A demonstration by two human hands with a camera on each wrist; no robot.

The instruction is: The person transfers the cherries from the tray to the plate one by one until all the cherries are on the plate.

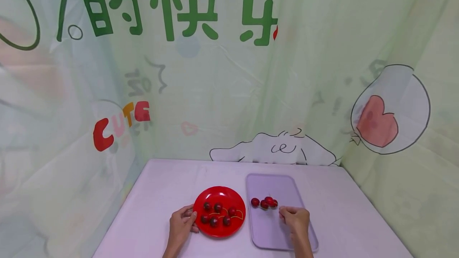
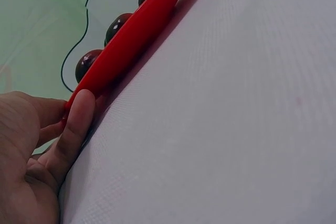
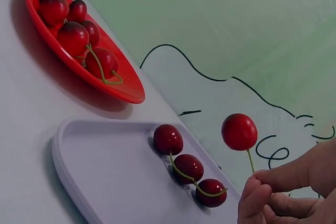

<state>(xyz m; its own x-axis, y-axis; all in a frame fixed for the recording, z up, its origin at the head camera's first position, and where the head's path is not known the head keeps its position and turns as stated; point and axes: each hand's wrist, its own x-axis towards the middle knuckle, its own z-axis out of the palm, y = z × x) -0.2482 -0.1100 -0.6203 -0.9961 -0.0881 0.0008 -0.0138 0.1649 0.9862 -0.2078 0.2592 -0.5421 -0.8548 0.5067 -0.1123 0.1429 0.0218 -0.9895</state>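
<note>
My left hand (image 1: 181,224) grips the near-left rim of a red plate (image 2: 134,43), thumb on one side and fingers on the other. Several dark red cherries (image 1: 214,221), some with green stems, lie in the plate. Over the lilac tray (image 1: 276,234), my right hand (image 3: 294,187) pinches the thin green stem of one cherry (image 3: 239,131). That cherry is lifted off the tray, its fruit above the fingertips. Three more cherries (image 3: 188,169) with stems rest in a row on the tray.
Plate and tray stand side by side on a white-covered table (image 1: 172,182), the tray on the right. A printed curtain (image 1: 222,90) with green characters and cartoon drawings hangs behind the table and along both sides.
</note>
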